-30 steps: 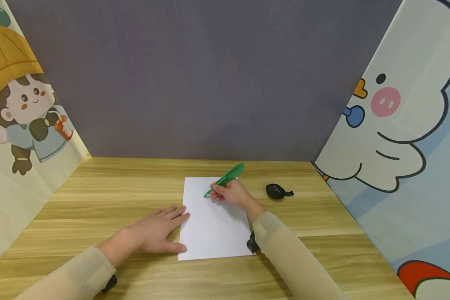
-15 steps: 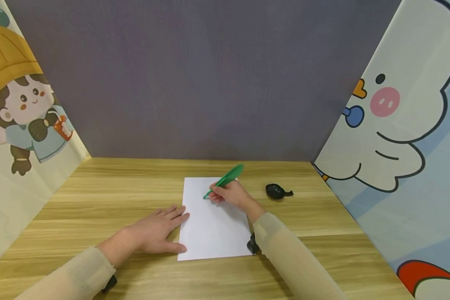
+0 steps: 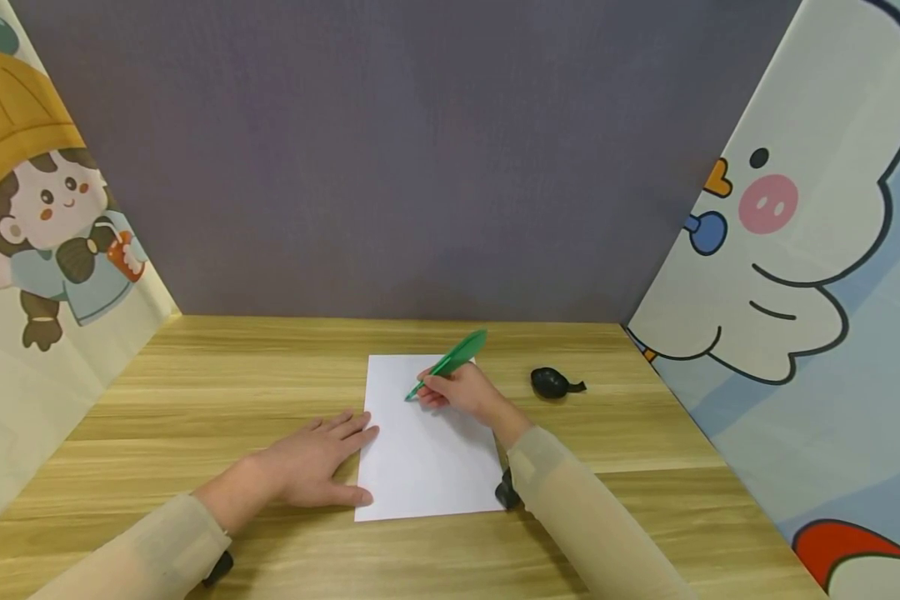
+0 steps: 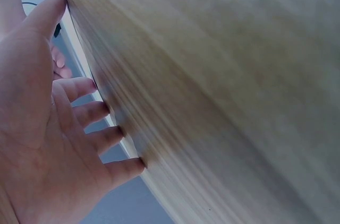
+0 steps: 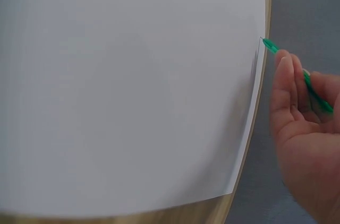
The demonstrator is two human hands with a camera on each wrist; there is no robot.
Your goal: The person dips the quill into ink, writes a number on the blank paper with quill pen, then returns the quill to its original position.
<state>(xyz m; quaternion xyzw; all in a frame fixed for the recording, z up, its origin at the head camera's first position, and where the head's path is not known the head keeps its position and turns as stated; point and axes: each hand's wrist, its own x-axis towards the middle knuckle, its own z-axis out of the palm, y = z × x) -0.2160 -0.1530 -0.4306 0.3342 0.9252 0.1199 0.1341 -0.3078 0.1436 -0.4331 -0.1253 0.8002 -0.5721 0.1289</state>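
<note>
A white sheet of paper [image 3: 427,467] lies on the wooden table, its long side running away from me. My right hand [image 3: 461,392] pinches a green feather-shaped pen [image 3: 461,352] over the upper part of the sheet. The pen slants, its feathered end up and to the right, its tip down at the paper. In the right wrist view the tip of the green pen [image 5: 270,45] meets the sheet. My left hand [image 3: 315,462] rests flat with fingers spread, fingertips and thumb tip on the sheet's left edge; the left wrist view shows the straight fingers [image 4: 125,171] against the tabletop.
A small black round object with a short tail [image 3: 551,383] lies on the table right of the paper. A dark grey panel [image 3: 405,167] stands behind the table. Cartoon-printed walls flank both sides. Black wrist devices sit at both cuffs.
My right hand and the pen have slid very slightly toward me and to the left, the tip lower on the sheet. The left hand and paper have stayed put.
</note>
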